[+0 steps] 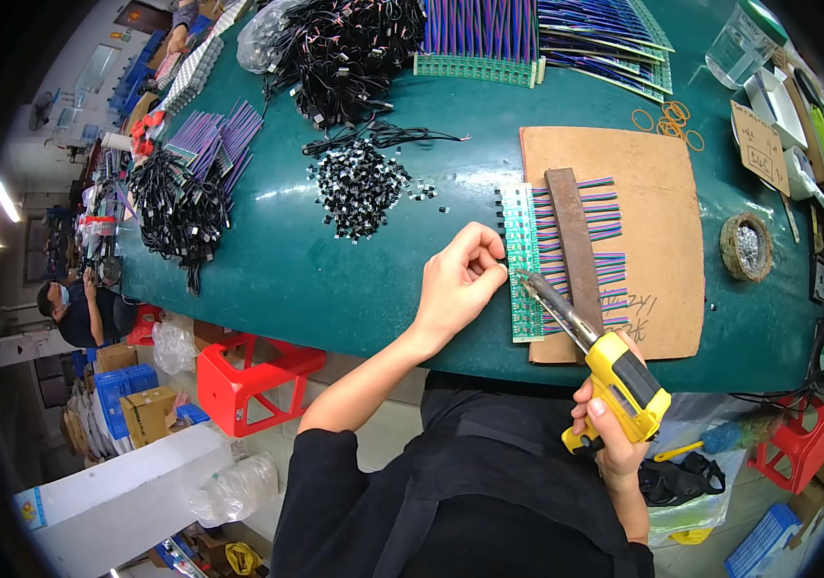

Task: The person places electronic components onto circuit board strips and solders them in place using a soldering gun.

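My right hand (614, 429) is wrapped round the handle of a yellow soldering gun (629, 380). Its dark tip reaches the green circuit board strip (526, 313). At the board's left edge my left hand (463, 279) is closed in a pinch; whatever its fingertips hold is too small to make out. Small black parts stick out along the upper left edge of the board. Bunches of coloured wires (612, 273) run from its right side, and a brown metal bar (576, 246) lies across them. Under these is a sheet of cardboard (672, 207).
Left of the board lies a pile of small black components (359, 188). Beyond are black cable bundles (349, 53) and wired green boards (479, 65). Rubber bands (672, 123), a round tin (746, 247) and a clear jar (742, 48) are on the right. A red stool (248, 380) stands below the table edge.
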Demonstrator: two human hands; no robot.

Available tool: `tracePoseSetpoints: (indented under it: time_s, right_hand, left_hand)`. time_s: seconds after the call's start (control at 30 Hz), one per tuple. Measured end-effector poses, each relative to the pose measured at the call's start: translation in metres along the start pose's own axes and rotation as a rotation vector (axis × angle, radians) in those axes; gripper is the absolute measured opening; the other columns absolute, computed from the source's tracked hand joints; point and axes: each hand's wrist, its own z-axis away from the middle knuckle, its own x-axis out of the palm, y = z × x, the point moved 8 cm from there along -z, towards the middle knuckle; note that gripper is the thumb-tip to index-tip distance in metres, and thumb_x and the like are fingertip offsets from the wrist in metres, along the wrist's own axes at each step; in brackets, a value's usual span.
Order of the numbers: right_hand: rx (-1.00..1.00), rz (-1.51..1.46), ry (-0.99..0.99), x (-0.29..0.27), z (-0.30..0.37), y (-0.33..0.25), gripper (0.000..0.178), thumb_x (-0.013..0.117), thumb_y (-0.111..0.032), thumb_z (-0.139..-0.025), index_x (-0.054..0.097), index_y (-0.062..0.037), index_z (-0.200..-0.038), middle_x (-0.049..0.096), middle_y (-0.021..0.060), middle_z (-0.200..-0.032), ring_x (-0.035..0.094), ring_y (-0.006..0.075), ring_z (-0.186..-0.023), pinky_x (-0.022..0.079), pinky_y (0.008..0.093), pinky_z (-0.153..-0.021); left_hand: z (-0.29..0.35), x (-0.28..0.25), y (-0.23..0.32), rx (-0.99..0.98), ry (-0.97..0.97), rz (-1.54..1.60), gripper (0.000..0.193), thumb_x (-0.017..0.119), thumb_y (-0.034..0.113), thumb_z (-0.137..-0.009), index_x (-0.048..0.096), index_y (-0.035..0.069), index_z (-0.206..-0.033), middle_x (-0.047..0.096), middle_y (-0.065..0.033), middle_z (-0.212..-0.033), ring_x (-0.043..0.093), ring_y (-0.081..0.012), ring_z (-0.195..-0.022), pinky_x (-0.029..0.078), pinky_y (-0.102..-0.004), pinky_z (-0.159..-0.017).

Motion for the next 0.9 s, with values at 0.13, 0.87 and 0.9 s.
tracePoseSetpoints:
  time_s: [0.13, 0.87, 0.9]
  right_hand:
    - [0.025, 0.126, -0.022, 0.003, -0.002, 0.001, 0.067, 0.058, -0.005, -0.081, 0.029, 0.0016, -0.141, 0.058, 0.0118, -0.081, 0.055, 0.0121, -0.059, 0.047, 0.022, -0.052]
    - [-0.263, 0.092, 0.191, -0.032, -0.004, -0.037, 0.064, 0.058, -0.006, -0.081, 0.032, 0.0024, -0.139, 0.059, 0.0123, -0.08, 0.056, 0.0133, -0.059, 0.049, 0.0235, -0.051]
    - [-0.32, 0.132, 0.236, -0.043, -0.005, -0.047, 0.063, 0.057, -0.005, -0.082, 0.031, 0.0022, -0.139, 0.059, 0.0121, -0.081, 0.056, 0.013, -0.06, 0.048, 0.0235, -0.051]
  left_hand:
    - [0.001, 0.0, 0.001, 0.003, 0.006, -0.021, 0.013, 0.059, -0.002, -0.079, 0.051, 0.004, -0.088, 0.055, 0.0023, -0.067, 0.051, -0.0022, -0.057, 0.04, -0.0169, -0.054]
    - [0.001, 0.0, 0.002, 0.012, 0.032, -0.012, 0.012, 0.059, -0.001, -0.079, 0.051, 0.004, -0.087, 0.054, 0.003, -0.065, 0.05, -0.0016, -0.057, 0.038, -0.0171, -0.053]
    - [0.001, 0.0, 0.002, 0.012, 0.03, -0.015, 0.012, 0.059, -0.001, -0.079, 0.051, 0.005, -0.087, 0.054, 0.0031, -0.065, 0.05, -0.0015, -0.057, 0.038, -0.0171, -0.052]
